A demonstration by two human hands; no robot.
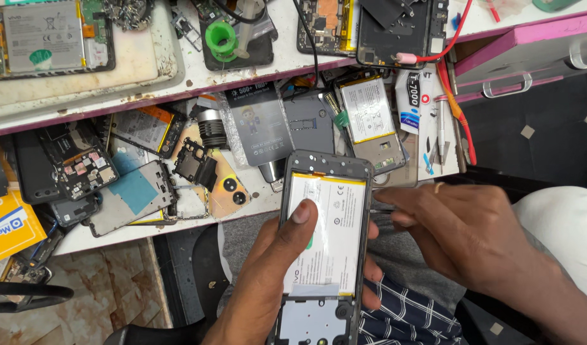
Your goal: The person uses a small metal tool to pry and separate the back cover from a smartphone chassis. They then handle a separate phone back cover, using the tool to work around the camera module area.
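Nearest the lens: left hand [277,268] gripping an opened smartphone [324,249] over the lap, thumb pressed flat on the white battery [328,230], back cover off, dark frame and lower metal shield bare. Right hand [463,233] pinched around a thin metal tool [381,208], tip at the phone's right edge beside the battery. Risk, as judged: a slip piercing or bending the battery cell, or scratching nearby parts; cramped lap support, loose grip. Cluttered tray [255,191] of phone parts just beyond.

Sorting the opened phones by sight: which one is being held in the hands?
The opened phone with the white battery, bottom centre. The left hand grips it, thumb on the battery; the others lie on the shelves.
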